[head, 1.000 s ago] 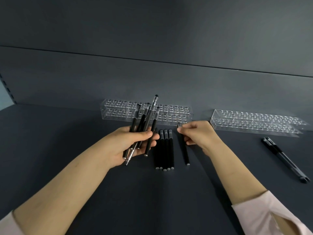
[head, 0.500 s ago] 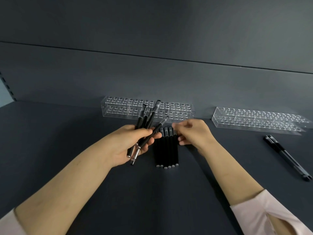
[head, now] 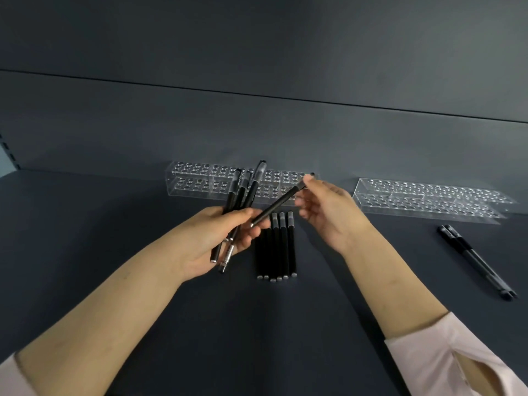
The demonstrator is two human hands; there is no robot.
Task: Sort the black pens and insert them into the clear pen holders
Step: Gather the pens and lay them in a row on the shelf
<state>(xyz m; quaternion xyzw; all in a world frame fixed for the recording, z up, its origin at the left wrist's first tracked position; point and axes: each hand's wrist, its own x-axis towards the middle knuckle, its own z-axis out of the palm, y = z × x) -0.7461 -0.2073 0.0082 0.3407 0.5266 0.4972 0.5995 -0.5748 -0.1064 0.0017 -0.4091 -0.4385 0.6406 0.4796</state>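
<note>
your left hand point(head: 217, 238) is gripping a bundle of black pens point(head: 243, 195), approx four, fingers curled round the barrels w/ the thumb pressing across the front. the bundle is fanning up & away from you, its clear-capped ends crossing in front of the left pen holder point(head: 197, 181) in this view. one lower end is showing a bare silver tip below your palm.

your right hand point(head: 328, 215) is pinching a single pen point(head: 275, 207) near its upper end btwn thumb & forefinger, the other fingers hanging loosely spread beneath. that pen is slanting in the air, its upper end showing against the right part of the left pen holder, its lower end just beside your left fingertips. can't tell whether it's touching them.

under both hands a row of pens point(head: 275, 250) is lying flat on the dark table point(head: 85, 238), barrels side by side & touching, silver ends pointing toward you, far ends partly hidden by your left fingers.

the left pen holder is sitting at the back of the table by the wall, & the right pen holder point(head: 428, 198) is sitting further right, apart from it. both are clear blocks w/ rows of round holes.

two more black pens point(head: 477, 261) are lying together on the table near the right pen holder's front, angled toward the right edge, well apart from the row. pale sleeves point(head: 445, 355) are showing at both forearms.
</note>
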